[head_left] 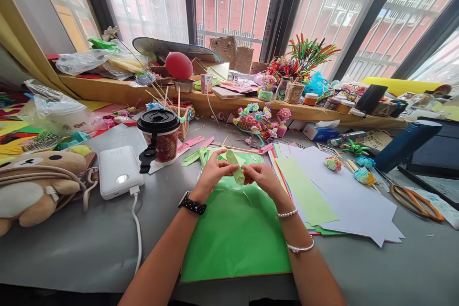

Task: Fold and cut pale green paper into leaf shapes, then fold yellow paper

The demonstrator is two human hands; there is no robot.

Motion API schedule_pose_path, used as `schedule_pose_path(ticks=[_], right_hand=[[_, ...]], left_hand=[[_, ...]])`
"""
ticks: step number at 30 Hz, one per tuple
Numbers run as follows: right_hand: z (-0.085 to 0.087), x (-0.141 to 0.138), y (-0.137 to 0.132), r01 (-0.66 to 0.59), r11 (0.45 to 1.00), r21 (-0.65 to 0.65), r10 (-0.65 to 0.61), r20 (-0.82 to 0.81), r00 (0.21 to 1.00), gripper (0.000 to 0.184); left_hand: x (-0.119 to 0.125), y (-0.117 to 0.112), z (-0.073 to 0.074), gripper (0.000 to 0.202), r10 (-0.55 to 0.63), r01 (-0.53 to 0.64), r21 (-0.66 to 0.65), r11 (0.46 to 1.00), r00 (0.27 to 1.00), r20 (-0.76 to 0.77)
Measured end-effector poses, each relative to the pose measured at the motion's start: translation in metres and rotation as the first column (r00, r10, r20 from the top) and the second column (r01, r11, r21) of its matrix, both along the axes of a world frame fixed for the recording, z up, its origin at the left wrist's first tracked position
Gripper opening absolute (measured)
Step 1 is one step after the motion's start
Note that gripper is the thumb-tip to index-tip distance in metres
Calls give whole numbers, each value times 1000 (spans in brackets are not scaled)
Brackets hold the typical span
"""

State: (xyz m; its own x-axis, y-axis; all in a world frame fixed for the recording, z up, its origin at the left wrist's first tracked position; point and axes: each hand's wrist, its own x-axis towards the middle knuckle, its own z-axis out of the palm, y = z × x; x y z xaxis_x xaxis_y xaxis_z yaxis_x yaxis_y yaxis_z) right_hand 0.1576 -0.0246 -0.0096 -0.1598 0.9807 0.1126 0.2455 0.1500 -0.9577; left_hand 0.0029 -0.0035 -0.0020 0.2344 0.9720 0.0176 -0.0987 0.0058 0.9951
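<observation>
While both hands are working at the centre of the frame, a folded light-green paper piece (235,170) is showing creases along its length.
Left of centre, green strips (193,157) and pink strips (191,144) are lying, apparently already folded; at right of centre, a flat light-green sheet (309,193) and white sheets (362,208) are lying unfolded. From where I am standing, I cannot tell whether the held piece is complete. The left hand (214,172) is pinching it narrowly between thumb and fingers; the right hand (263,179) is closing its fingertips on the right edge. Both forearms are rising from the bottom edge, converging above a green mat (238,239), wrists bending inward.
</observation>
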Motion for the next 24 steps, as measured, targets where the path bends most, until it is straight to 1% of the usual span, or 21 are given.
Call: schedule_pose_path(ticks=[3, 5, 7, 10, 13, 15, 17, 18, 21, 23, 24], right_hand=[[1, 0, 0, 94, 993, 71, -94, -4, 996, 34], [1, -2, 0, 114, 985, 131, -117, 19, 993, 27], [1, -4, -1, 134, 978, 162, -139, 21, 990, 23], [1, -5, 0, 197, 972, 125, -189, -75, 979, 24], [0, -2, 1, 228, 973, 44, -216, -192, 957, 26], [0, 1, 2, 204, 979, 5, -198, -214, 956, 26], [1, 4, 2, 160, 987, -12, -159, -203, 966, 26], [1, 4, 2, 137, 990, -16, -137, -198, 970, 25], [1, 5, 2, 57, 998, -8, -58, -213, 975, 23], [1, 5, 2, 25, 1000, 8, -22, -233, 972, 24], [0, 5, 2, 28, 999, 17, -23, -243, 970, 24]], left_hand=[[0, -1, -1, 77, -106, 111, 42, 993, 988, -110], [1, -1, -3, 80, -173, 186, 67, 980, 972, -161], [3, -2, -5, 81, -202, 219, 85, 972, 964, -175], [4, -2, -5, 72, -178, 191, 99, 977, 976, -127], [4, -2, -2, 60, -130, 131, 86, 988, 991, -15], [2, -2, 0, 57, -62, 59, 85, 995, 998, 23], [-1, -2, 2, 56, -5, 4, 101, 995, 1000, 5], [-2, -1, 3, 55, 6, -4, 115, 993, 1000, -16], [-4, 0, 3, 55, -16, 26, 156, 987, 997, -70], [-5, 0, 3, 55, -38, 47, 166, 985, 997, -63], [-5, 0, 4, 56, -50, 56, 160, 985, 998, -44]])
